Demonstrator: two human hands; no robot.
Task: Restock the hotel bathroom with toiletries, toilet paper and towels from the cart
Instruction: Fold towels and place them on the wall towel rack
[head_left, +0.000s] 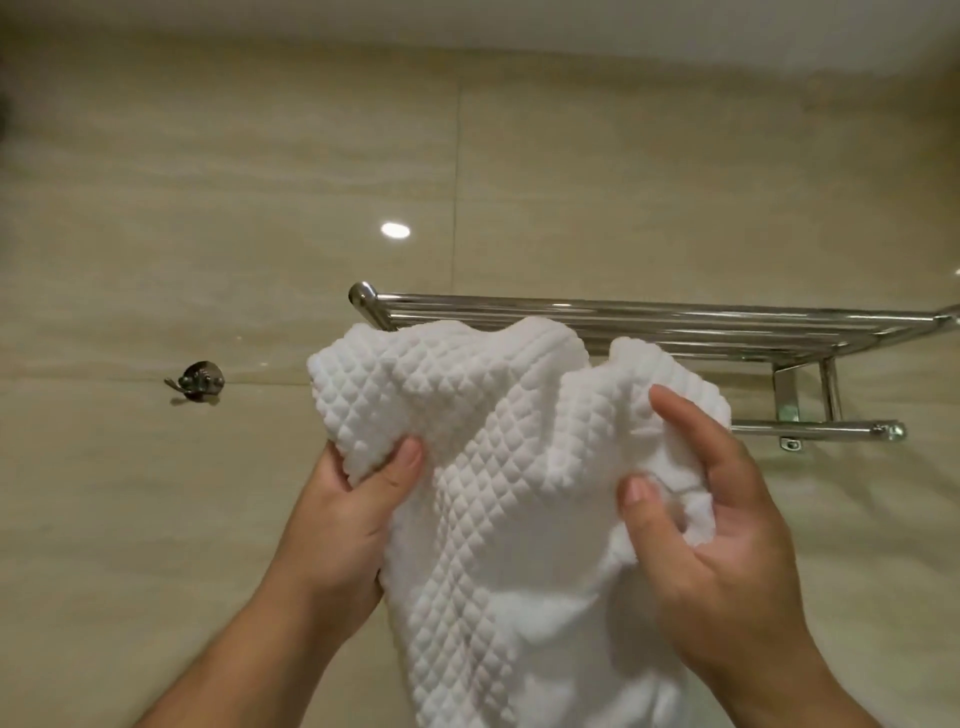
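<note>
A white waffle-textured towel (498, 493) hangs bunched between both hands, raised in front of a chrome wall-mounted towel rack (675, 322). My left hand (343, 514) grips the towel's left edge, thumb on the front of the cloth. My right hand (722, 525) holds the right edge, with fingers and thumb curled round a fold. The towel's top covers the rack's left front part, and its lower end runs out of the bottom of the view.
Glossy beige wall tiles (260, 208) fill the background. A small metal robe hook (200, 382) is fixed to the wall left of the rack. Below the shelf bars a single chrome rail (821, 430) juts out on the right.
</note>
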